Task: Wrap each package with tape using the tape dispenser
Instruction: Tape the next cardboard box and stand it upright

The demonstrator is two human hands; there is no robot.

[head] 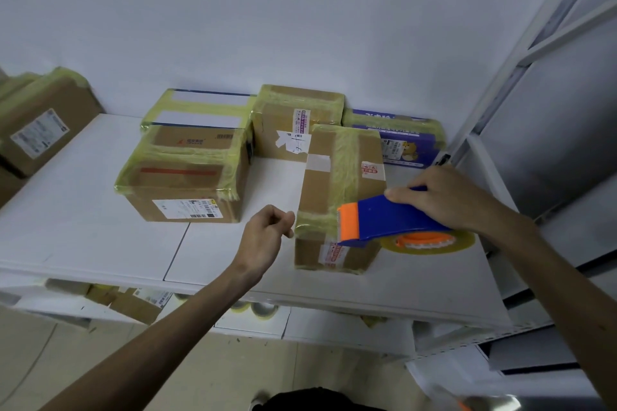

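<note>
Right fingers (405, 193) are wrapped round the blue tape dispenser (390, 218), pressed on the package (334, 173) just under them. left fingers (283, 217) curl at its edge, can't tell if they're pinching anything.

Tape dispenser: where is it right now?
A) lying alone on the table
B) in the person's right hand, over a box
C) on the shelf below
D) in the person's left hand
B: the right hand grips the blue tape dispenser above the nearest box.
</note>
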